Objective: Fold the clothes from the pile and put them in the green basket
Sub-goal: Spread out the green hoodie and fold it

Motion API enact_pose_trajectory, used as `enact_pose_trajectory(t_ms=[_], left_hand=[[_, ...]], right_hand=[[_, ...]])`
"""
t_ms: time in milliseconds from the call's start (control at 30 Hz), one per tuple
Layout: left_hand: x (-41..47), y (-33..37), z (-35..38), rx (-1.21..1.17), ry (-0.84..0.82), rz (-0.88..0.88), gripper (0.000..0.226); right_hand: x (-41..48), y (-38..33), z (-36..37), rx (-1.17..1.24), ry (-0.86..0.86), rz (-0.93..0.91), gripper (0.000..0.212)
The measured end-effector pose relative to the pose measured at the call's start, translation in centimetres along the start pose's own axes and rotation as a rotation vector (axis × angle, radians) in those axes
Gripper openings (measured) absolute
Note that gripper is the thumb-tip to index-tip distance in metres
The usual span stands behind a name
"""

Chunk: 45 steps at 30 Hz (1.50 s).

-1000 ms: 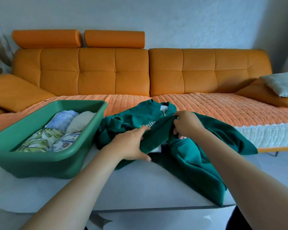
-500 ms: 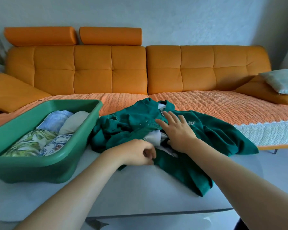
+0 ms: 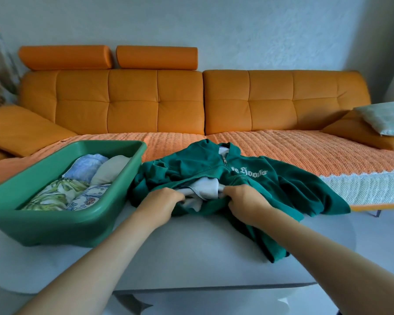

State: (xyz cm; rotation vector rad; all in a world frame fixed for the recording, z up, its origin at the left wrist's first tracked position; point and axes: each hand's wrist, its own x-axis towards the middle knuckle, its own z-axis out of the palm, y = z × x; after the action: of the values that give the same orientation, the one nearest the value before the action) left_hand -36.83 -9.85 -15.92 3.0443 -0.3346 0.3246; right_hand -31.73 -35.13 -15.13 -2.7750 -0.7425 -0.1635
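Flat before, the right hand [image 3: 246, 201] is now clenched on the green sweatshirt [image 3: 293, 187], as is the left hand [image 3: 166, 201]. The sweatshirt is bunched on the table [image 3: 203, 258] beside the green basket [image 3: 77, 226], its chest lettering [image 3: 251, 172] partly hidden by folds.

**A single readable word**

We find writing in one place only: white lettering [image 3: 248, 172] in a gothic style, stitched across the chest of the green sweatshirt [image 3: 293, 185] that lies crumpled at the far edge of the tabletop [image 3: 203, 246]; we read the last word as "Hoods", though its final letters are creased; before it stand two letters like "fe", and whatever comes ahead of them is lost in a fold.
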Motion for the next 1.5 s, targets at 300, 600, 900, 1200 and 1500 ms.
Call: enact_pose_trajectory(t_ms=[300,600,900,1200,1500], left_hand=[[-1.5,-0.2,-8.2,-0.558,-0.068,-0.162,0.050],[-1.9,3.5,-4.7,-0.472,-0.288,-0.152,0.017],[1.2,2.2,0.5,-0.277,-0.155,-0.249,0.057],[2.0,0.2,-6.5,0.020,0.115,-0.356,0.058],[1.0,3.1,-1.8,-0.139,-0.155,-0.060,0.092]], right_hand=[[-1.8,0.6,-8.0,0.808,-0.408,0.250,0.024],[-1.9,-0.3,-5.2,0.367,-0.451,0.182,0.027],[-0.4,2.3,-2.2,-0.379,0.212,0.264,0.073],[0.7,3.2,-2.6,-0.132,0.251,0.351,0.076],[-0.9,0.4,-3.5,0.325,0.069,0.032,0.015]])
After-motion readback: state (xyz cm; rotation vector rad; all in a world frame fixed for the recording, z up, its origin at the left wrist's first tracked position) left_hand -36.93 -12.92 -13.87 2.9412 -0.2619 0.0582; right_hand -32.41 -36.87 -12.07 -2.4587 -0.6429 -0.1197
